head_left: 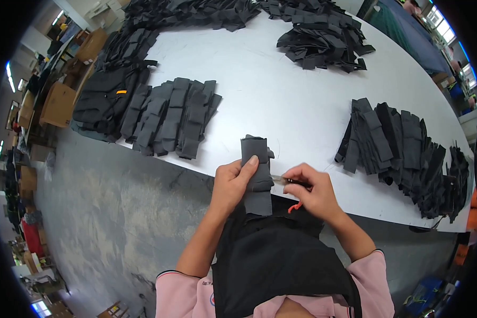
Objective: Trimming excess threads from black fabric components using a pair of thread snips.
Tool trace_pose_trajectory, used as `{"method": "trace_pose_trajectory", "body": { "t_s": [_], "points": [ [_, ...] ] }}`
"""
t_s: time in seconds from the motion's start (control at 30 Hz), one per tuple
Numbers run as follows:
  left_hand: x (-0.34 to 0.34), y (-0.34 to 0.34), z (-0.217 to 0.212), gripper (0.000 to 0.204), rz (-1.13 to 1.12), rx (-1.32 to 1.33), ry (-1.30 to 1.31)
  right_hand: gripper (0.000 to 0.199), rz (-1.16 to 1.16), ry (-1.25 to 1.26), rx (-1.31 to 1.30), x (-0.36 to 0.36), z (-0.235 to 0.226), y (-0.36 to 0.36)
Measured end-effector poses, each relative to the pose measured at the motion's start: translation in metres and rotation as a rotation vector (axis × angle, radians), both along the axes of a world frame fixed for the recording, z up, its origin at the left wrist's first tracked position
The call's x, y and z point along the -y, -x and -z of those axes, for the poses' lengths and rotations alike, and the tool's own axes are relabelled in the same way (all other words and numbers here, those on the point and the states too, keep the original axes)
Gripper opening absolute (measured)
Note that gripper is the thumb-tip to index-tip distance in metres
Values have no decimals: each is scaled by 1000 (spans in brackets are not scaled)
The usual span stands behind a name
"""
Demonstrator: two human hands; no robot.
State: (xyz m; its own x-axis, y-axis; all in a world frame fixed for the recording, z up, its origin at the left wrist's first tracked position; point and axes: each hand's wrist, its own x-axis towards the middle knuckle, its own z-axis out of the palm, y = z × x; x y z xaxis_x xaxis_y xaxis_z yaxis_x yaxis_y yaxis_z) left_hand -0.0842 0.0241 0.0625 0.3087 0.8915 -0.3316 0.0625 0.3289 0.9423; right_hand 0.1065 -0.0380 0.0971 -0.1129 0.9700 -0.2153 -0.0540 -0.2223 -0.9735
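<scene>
My left hand [232, 184] is closed round a dark grey fabric strip [258, 200], thumb on top, just over the table's near edge. The strip looks folded or layered, with small flaps along its right side. In my right hand [319, 192] is a pair of small thread snips [277, 179], their metal tip pointing left and touching or nearly touching the strip's right edge. An orange ribbon [294, 207] hangs below that hand. My fingers partly hide the snips' handle.
On the white table [238, 90], piles of dark strips lie at left [175, 116], at right [392, 143] and at the back [323, 42]. A black backpack [108, 98] with an orange tab sits at the left edge. Cardboard boxes [61, 103] stand beyond it.
</scene>
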Motion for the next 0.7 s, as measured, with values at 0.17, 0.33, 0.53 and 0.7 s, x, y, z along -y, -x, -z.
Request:
{"method": "trace_pose_trajectory", "body": {
  "t_s": [0.17,0.33,0.53,0.7],
  "points": [
    [1,-3,-3,33,-12,20,8,26,-20,-774,932,7,-5,13],
    [2,-7,-3,33,-20,35,12,26,-36,-796,854,4,-2,14],
    [2,-5,1,32,-15,10,18,24,-32,-808,824,6,5,20],
    [3,-7,2,31,-19,49,39,25,6,-781,826,11,10,23]
  ]
}}
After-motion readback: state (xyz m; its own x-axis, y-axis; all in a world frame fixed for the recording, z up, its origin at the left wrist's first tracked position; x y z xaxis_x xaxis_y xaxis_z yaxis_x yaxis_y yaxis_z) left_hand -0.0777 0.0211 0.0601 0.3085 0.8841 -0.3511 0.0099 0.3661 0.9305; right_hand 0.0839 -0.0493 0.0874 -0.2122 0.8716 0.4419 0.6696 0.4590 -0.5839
